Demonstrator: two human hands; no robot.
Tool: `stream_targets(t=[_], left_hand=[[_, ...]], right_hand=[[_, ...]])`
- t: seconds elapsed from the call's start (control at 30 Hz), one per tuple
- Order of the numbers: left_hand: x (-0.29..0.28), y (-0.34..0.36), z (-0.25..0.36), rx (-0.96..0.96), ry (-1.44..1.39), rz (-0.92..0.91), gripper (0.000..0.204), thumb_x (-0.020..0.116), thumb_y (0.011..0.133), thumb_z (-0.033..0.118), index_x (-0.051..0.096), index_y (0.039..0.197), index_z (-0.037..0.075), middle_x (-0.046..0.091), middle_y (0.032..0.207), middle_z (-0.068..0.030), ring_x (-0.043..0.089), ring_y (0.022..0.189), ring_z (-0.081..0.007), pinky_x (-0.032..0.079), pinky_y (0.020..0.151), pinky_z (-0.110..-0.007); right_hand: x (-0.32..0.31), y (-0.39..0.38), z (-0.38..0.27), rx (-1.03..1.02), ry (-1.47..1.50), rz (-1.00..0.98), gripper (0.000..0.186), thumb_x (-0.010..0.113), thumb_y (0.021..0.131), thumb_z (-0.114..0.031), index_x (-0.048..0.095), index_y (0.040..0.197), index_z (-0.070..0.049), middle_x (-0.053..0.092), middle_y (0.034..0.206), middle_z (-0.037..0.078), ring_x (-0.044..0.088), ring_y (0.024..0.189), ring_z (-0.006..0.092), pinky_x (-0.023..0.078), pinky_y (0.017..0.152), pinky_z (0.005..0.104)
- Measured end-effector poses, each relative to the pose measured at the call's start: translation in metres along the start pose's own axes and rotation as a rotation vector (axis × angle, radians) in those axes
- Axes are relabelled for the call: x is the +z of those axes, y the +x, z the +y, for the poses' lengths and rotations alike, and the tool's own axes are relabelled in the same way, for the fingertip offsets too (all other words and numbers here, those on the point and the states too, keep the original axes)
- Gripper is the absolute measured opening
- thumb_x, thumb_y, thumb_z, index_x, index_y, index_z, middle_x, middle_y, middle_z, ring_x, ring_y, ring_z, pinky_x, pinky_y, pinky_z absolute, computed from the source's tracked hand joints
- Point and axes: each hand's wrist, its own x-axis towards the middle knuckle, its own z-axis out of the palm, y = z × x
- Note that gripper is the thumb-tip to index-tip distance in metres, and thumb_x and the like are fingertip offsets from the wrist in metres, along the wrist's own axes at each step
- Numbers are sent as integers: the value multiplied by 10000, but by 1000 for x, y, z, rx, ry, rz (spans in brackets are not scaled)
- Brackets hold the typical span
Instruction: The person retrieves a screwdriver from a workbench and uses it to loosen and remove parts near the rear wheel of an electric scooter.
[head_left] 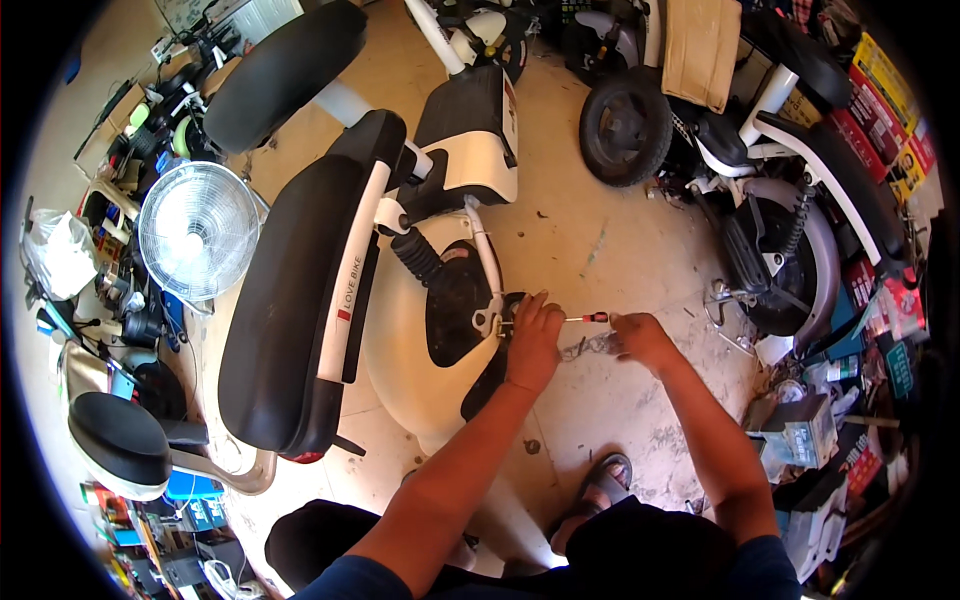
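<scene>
My left hand (537, 335) is closed round the shaft of a screwdriver (597, 318) with a red and black handle. The tool lies level, its tip side toward the rear wheel hub (487, 323) of a cream and white electric scooter (395, 335). Just off the handle's end is my right hand (643, 340), fingers loosely bent and apart, not wrapped round it. The scooter's black shock absorber (415, 257) and long black seat (290, 300) are left of my hands. My left fingers hide part of the shaft and hub.
A round metal fan (198, 231) and cluttered shelving stand at left. Another scooter with a bare wheel (788, 255) stands at right, near a loose black tyre (625, 130). Boxes (800, 430) crowd the right edge. A stool (120, 440) is at lower left.
</scene>
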Motion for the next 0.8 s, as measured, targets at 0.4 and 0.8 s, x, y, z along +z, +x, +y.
stream_targets(t=[0.4, 0.8], left_hand=[[3, 0, -5, 35, -23, 59, 351, 613, 771, -125, 582, 1078, 41, 624, 1184, -138, 496, 1376, -374, 348, 1214, -551], [3, -1, -4, 35, -16, 66, 361, 605, 770, -126, 580, 1100, 20, 610, 1183, -154, 500, 1364, -380, 345, 1212, -558]], right_hand=[[7, -9, -19, -876, -589, 11, 329, 640, 957, 7, 664, 1263, -111, 676, 1352, 129, 681, 1146, 322, 591, 879, 369], [-1, -20, -25, -145, 105, -339, 328, 766, 940, -222, 676, 1204, -49, 741, 1157, 138, 723, 1075, 252, 568, 908, 352]])
